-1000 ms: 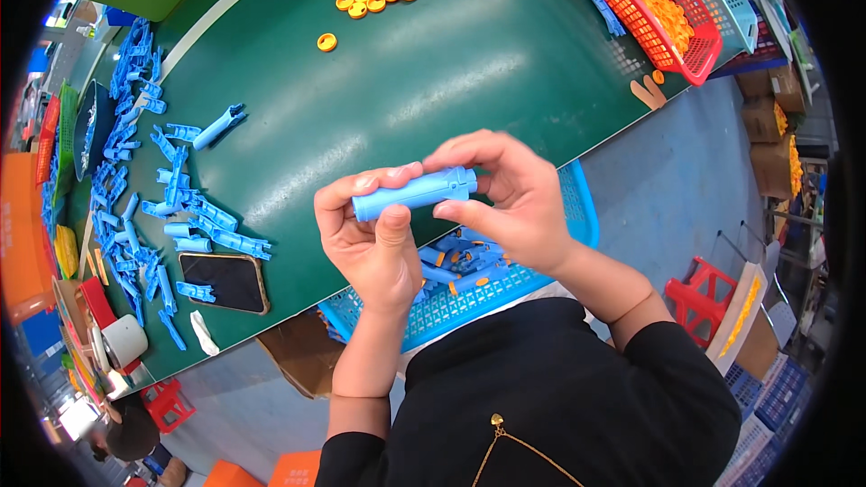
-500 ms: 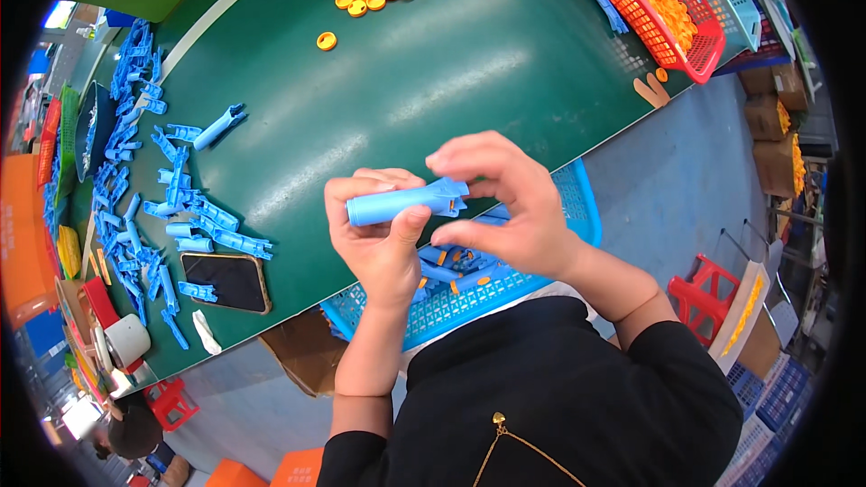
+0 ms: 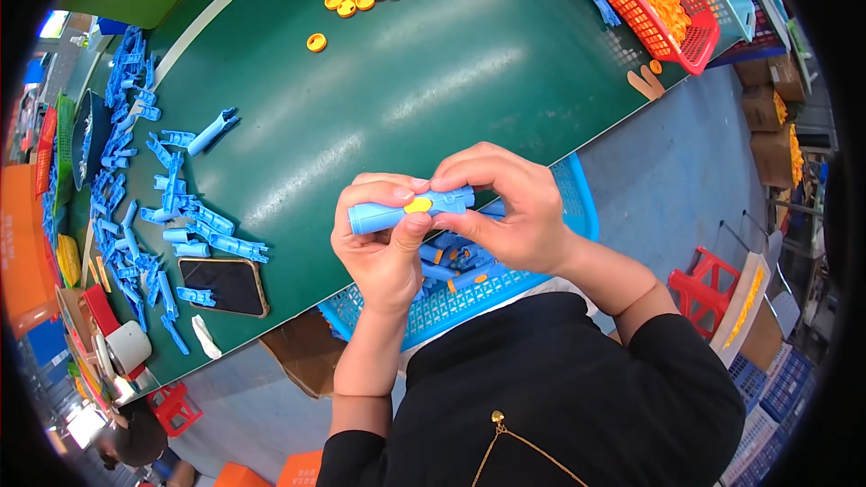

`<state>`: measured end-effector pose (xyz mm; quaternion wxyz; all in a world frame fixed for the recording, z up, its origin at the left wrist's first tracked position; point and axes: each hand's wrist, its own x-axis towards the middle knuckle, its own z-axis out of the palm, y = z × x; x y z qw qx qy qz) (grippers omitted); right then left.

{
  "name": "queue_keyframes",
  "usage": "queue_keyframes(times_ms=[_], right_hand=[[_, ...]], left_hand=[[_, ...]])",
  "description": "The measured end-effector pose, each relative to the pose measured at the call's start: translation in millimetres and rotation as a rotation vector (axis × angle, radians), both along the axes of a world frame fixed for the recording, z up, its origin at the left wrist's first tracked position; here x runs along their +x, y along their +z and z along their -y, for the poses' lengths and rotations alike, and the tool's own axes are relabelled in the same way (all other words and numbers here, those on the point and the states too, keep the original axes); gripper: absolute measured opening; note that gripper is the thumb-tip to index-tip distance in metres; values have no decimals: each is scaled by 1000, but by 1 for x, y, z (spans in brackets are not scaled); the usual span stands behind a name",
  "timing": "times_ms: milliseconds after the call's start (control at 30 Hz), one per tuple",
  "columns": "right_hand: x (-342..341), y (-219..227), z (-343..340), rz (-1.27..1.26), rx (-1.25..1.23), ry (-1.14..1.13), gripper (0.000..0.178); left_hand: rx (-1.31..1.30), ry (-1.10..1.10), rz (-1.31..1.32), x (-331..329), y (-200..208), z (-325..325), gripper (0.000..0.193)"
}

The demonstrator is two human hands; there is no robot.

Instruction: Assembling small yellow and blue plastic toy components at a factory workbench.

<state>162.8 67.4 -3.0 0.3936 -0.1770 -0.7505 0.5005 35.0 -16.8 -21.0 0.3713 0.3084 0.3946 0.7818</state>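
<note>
Between my two hands lies a blue plastic tube [image 3: 376,217] with an orange-yellow oval piece [image 3: 419,206] set in its side. My left hand [image 3: 383,248] grips its plain rounded end, thumb below the oval piece. With fingers and thumb closed around the notched end, my right hand [image 3: 507,207] holds the other side. Under my hands, a light blue basket [image 3: 433,314] holds several similar blue tubes with orange parts [image 3: 465,263]. My fingers hide parts of the tube.
Loose blue plastic pieces [image 3: 216,230] spread over the left of the green table [image 3: 298,108], by a phone [image 3: 239,287]. Orange rings [image 3: 365,2] lie at the far side. A red basket [image 3: 672,34] of orange parts stands far right. A red stool [image 3: 708,284] is on the floor.
My right hand has closed onto the tube's notched end, where it was open before. The tube has turned, so the orange-yellow oval piece now shows on its side.
</note>
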Motion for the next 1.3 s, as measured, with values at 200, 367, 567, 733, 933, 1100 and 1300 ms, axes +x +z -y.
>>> queue_keyframes(times_ms=[200, 367, 567, 733, 933, 1100, 1300], right_hand=[[4, 4, -10, -212, -817, 99, 29], [13, 8, -32, 37, -352, 287, 25], [3, 6, -14, -134, -659, 274, 12], [-3, 12, -19, -158, -914, 340, 12], [-18, 9, -34, -117, -862, 96, 10], [-36, 22, -45, 60, -943, 251, 19], [-57, -1, -132, 271, 359, -223, 22]], left_hand=[[-140, -26, -122, 3, 2, 5, 27], [-419, -607, 187, -5, 12, 4, 55], [-310, -490, 173, -2, 1, 8, 46], [-315, -257, -27, 7, 2, 6, 47], [-293, -111, -261, -1, 12, 12, 39], [7, 190, -876, -15, 22, 2, 50], [-73, 438, -991, -33, 31, -12, 34]])
